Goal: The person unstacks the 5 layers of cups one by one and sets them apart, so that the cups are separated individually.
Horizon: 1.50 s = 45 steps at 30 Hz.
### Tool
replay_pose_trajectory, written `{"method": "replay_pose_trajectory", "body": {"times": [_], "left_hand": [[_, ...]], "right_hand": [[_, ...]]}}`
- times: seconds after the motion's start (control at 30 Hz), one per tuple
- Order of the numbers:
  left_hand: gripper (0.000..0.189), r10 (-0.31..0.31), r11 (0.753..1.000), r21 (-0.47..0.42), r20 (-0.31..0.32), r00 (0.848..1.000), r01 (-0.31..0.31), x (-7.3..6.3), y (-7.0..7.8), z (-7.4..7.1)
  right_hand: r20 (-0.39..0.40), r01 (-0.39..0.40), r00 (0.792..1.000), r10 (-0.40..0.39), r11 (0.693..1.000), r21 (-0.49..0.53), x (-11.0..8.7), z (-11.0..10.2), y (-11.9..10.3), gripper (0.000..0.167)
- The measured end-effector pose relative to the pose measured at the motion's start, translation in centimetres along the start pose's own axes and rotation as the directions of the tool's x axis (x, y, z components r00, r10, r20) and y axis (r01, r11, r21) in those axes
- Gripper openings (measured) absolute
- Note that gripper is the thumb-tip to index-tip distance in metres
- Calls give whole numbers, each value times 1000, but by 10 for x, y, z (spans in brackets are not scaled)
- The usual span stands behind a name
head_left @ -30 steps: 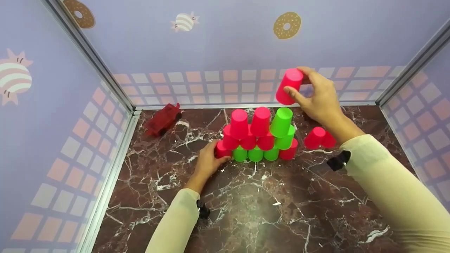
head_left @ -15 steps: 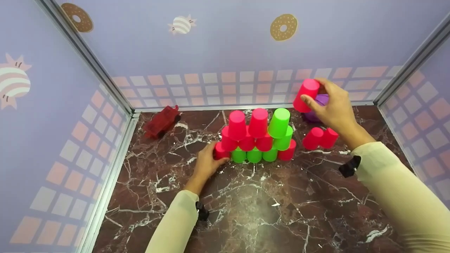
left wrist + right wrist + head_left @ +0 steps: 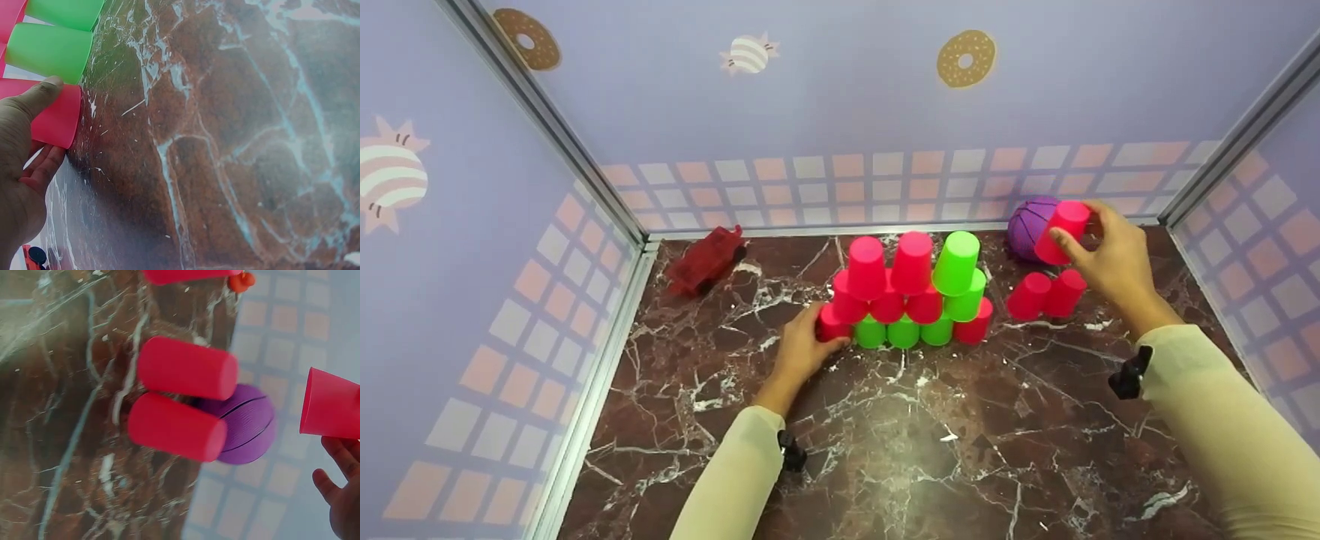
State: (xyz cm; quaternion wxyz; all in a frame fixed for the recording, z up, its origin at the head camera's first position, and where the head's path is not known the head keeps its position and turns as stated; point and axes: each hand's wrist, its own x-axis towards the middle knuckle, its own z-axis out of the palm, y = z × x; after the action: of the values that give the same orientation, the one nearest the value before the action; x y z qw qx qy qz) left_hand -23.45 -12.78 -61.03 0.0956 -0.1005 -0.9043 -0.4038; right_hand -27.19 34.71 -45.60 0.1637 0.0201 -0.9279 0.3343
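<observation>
In the head view upside-down plastic cups form a three-row pyramid. Its top row has two pink cups [image 3: 867, 268] and one green cup [image 3: 957, 262]. My left hand [image 3: 799, 350] holds the pink cup [image 3: 832, 324] at the bottom left corner; the left wrist view shows the thumb over that pink cup [image 3: 62, 118] and fingers beneath. Off to the right, my right hand [image 3: 1121, 262] grips another pink cup [image 3: 1063, 234] between thumb and fingers, raised and slightly tilted. Two more pink cups [image 3: 1029, 295] stand side by side below it.
A purple ball [image 3: 1030, 229] sits against the back wall, partly behind the raised cup. At the back left lies a red toy vehicle [image 3: 705, 261]. Patterned panels with metal edging [image 3: 810, 229] enclose the dark marbled tabletop [image 3: 915, 450] at the back and sides.
My right hand has carried its pink cup rightward and down, away from above the pyramid, uncovering the purple ball. The left hand stays at the corner cup.
</observation>
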Motion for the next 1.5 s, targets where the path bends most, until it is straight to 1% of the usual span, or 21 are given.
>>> {"method": "replay_pose_trajectory", "body": {"times": [0.1, 0.2, 0.3, 0.43, 0.57, 0.63, 0.8, 1.03, 1.2, 1.33, 1.5], "left_hand": [[64, 4, 1000, 4, 2, 1000, -4, 0, 0, 0], [64, 4, 1000, 5, 6, 1000, -5, 0, -1, 1], [65, -2, 1000, 8, 10, 1000, 2, -1, 0, 2], [65, -9, 1000, 19, 10, 1000, 9, -1, 3, 1], [65, -10, 1000, 27, 10, 1000, 10, -1, 3, 2], [64, -13, 1000, 24, 11, 1000, 12, -1, 2, 2], [63, -11, 1000, 17, 7, 1000, 11, -1, 2, 2], [62, 9, 1000, 11, -10, 1000, -9, -1, 1, 1], [62, 12, 1000, 15, -11, 1000, -12, -1, 0, 1], [62, 10, 1000, 24, -11, 1000, -10, -2, 0, 1], [63, 11, 999, 32, -12, 1000, -11, -2, 0, 1]], "right_hand": [[13, -59, 998, 59, 998, 5, -4, -1, 16, 71], [21, -105, 994, 106, 994, -20, -7, -3, 30, 71], [8, -119, 993, 120, 991, -53, -10, -5, 43, 69], [-21, -124, 992, 123, 990, -68, -12, -8, 55, 67], [-33, -169, 985, 167, 984, -60, -15, -10, 64, 67], [-36, -198, 980, 196, 978, -62, -17, -11, 68, 68], [-54, -236, 971, 233, 969, -78, -20, -11, 76, 70], [-98, -257, 963, 249, 964, -71, -20, -7, 80, 67], [-115, -296, 951, 286, 951, -88, -25, -1, 84, 67], [-95, -331, 942, 323, 940, -86, -30, 6, 90, 69], [-33, -375, 927, 373, 923, -90, -35, 14, 100, 71]]}}
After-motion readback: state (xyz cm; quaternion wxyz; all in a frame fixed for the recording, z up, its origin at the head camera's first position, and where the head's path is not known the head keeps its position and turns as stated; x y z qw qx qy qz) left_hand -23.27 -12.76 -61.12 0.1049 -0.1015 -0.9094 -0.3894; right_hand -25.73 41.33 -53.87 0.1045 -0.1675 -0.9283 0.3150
